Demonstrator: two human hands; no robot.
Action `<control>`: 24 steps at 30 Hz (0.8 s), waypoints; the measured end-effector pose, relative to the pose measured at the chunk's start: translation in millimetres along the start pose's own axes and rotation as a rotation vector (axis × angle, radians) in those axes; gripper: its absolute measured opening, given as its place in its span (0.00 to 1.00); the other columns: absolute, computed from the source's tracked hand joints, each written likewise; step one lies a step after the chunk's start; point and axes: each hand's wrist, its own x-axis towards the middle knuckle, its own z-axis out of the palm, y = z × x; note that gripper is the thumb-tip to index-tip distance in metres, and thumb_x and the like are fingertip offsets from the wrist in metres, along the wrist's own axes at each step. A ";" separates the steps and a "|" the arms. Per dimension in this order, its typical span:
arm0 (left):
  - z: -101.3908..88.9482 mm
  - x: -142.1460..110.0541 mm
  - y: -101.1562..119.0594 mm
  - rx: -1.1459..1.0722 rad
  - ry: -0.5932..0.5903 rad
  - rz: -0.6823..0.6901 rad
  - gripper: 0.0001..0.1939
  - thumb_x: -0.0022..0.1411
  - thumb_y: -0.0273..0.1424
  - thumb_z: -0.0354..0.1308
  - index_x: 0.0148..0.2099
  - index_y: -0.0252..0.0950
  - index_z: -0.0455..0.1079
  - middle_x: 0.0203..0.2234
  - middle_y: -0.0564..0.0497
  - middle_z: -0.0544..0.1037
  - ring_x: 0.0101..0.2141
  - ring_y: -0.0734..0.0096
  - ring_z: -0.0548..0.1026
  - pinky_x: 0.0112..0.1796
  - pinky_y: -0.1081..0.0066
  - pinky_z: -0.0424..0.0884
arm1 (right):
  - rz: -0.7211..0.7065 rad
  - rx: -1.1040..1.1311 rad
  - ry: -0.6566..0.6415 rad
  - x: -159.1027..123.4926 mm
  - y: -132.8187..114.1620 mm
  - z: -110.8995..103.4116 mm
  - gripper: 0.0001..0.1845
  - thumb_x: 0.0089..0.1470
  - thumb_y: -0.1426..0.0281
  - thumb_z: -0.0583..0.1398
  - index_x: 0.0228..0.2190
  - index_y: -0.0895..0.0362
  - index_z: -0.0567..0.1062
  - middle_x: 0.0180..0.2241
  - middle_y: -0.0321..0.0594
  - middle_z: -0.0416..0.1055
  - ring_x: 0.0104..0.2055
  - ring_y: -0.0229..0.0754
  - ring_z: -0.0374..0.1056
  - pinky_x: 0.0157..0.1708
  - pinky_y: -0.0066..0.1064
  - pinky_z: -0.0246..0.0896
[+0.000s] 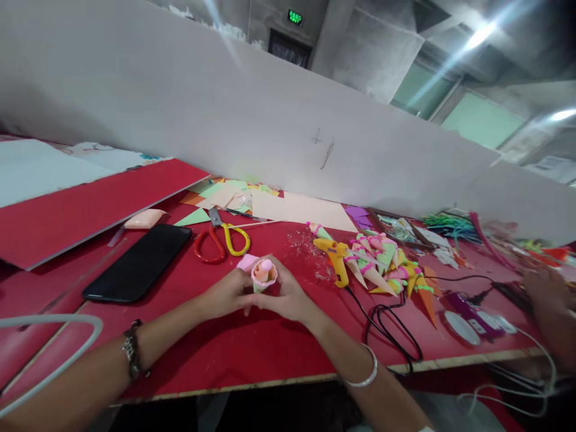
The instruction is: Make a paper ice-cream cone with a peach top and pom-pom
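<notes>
My left hand and my right hand meet over the red table, and both grip a small paper flower cone with pink and peach petals. The cone stands upright between my fingertips. A scrap of pink paper shows just behind my left fingers. A dark beaded bracelet sits on my left wrist and a silver bangle on my right.
A black phone lies to the left, red-and-yellow scissors behind my hands. A yellow glue gun with a black cord lies beside several finished paper cones. Coloured paper sheets lean by the white partition. Another person's hand works at the far right.
</notes>
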 end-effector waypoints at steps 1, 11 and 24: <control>-1.0 -0.1 -1.0 -0.014 -0.005 -0.019 0.15 0.58 0.35 0.49 0.25 0.31 0.67 0.14 0.52 0.71 0.18 0.77 0.70 0.22 0.79 0.65 | 0.019 0.005 -0.004 0.9 2.3 -0.1 0.21 0.42 0.66 0.62 0.39 0.56 0.65 0.38 0.39 0.64 0.41 0.39 0.63 0.41 0.33 0.60; -8.3 1.0 16.5 -0.006 -0.023 -0.031 0.17 0.62 0.37 0.43 0.34 0.30 0.68 0.21 0.51 0.74 0.16 0.81 0.68 0.20 0.81 0.63 | 0.065 0.132 0.095 -1.8 -8.7 -20.8 0.08 0.44 0.67 0.60 0.28 0.59 0.70 0.27 0.36 0.68 0.31 0.36 0.65 0.35 0.30 0.62; -8.1 -0.3 17.9 0.320 -0.069 0.012 0.16 0.61 0.37 0.44 0.37 0.35 0.70 0.27 0.50 0.75 0.26 0.75 0.69 0.29 0.78 0.60 | 0.256 -0.072 0.559 -107.5 -67.8 -109.4 0.15 0.46 0.63 0.59 0.36 0.58 0.71 0.24 0.38 0.70 0.22 0.34 0.63 0.20 0.25 0.59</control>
